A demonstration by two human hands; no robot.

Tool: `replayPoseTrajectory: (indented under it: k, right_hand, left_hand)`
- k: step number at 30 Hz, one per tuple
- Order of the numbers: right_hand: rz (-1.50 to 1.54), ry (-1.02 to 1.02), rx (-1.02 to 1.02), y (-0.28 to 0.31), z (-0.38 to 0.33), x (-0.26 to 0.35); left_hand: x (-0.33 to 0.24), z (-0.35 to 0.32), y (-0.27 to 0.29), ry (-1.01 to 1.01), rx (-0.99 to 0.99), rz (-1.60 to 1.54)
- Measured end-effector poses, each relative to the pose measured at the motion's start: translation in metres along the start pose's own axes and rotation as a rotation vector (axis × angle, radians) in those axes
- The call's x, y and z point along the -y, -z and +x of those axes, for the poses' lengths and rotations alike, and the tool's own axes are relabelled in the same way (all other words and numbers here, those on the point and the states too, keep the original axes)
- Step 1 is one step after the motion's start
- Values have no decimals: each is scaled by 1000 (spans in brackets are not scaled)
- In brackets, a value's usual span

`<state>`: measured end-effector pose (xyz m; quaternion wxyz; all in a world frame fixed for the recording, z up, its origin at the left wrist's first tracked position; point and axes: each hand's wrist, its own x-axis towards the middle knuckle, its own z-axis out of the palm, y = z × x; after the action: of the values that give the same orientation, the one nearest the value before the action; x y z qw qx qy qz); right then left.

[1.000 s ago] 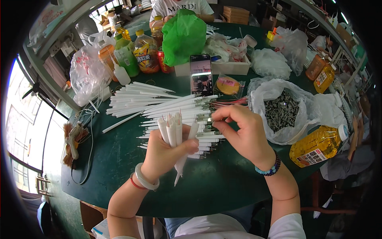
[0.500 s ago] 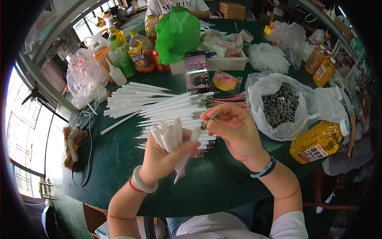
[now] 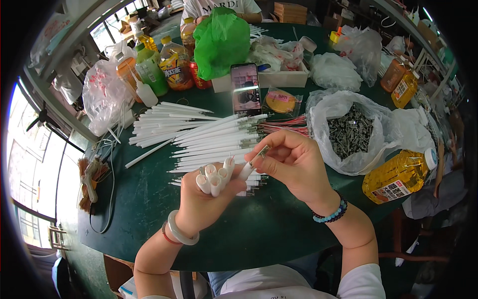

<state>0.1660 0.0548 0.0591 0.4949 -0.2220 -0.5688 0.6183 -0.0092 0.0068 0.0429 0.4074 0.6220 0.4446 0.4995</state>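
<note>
My left hand point(image 3: 205, 207) is wrapped round a bundle of white tubes point(image 3: 214, 180), their open ends facing up, with thin wires showing at some of them. One tube point(image 3: 245, 172) leans apart from the rest, toward my right hand. Between thumb and fingers, my right hand point(image 3: 301, 169) pinches a small metallic piece point(image 3: 262, 151) at that tube's upper end. Whether the piece sits inside the tube, I cannot tell. Behind both hands lies a pile of white tubes point(image 3: 209, 144), many with small metal ends pointing right.
Right of the pile are red wires point(image 3: 294, 125) and a plastic bag point(image 3: 318, 149) of small metal pieces. A yellow oil bottle point(image 3: 398, 177) lies tilted at the right. A phone point(image 3: 246, 89) stands behind the pile; bottles point(image 3: 152, 70) stand back left. A person point(image 3: 221, 7) sits opposite.
The bundle in my left hand has tipped so its open ends face me more. My right hand has shifted slightly down and left, still pinching the metallic piece.
</note>
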Motion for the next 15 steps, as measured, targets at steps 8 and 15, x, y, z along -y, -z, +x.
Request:
replayPoseTrajectory:
  k: [8,15]
  right_hand:
    - [-100,-128,79,8,4,11]
    - [12,-56,18,16,5,15]
  left_hand:
    - [-4,0,-1,-8,49,21]
    - [-6,1,2,-62,45,69]
